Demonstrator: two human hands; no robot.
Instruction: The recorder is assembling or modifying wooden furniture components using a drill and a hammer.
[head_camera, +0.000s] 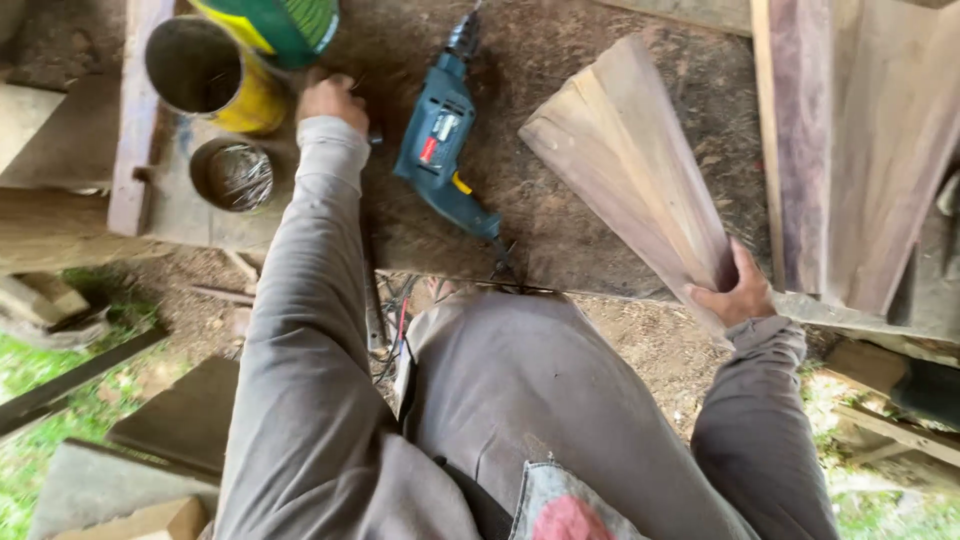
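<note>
A view straight down over a person's grey sleeves and lap at a rough workbench (600, 240) dusted with sawdust.

Three containers stand at the far left. A yellow can (205, 72) lies tipped toward the camera, its mouth open and dark inside; nothing shows in it. Just right of it is a green can (280, 25), cut off by the frame's top edge, its contents hidden. Nearer, a small round tin (232, 175) holds what looks like crumpled clear plastic or foil, though the picture is too blurred to be sure.

The left hand (330, 98) reaches far across the bench, fingers curled down beside the yellow can; whether it grips anything cannot be told. One blue drill (440, 140) lies just right of that hand, bit pointing far, its cord trailing off the near edge.

The right hand (735, 295) is clenched around the near end of a fan of boards (630, 160), about three thin boards overlapping, spreading out toward the far left. More planks (860, 130) lean at the far right.
</note>
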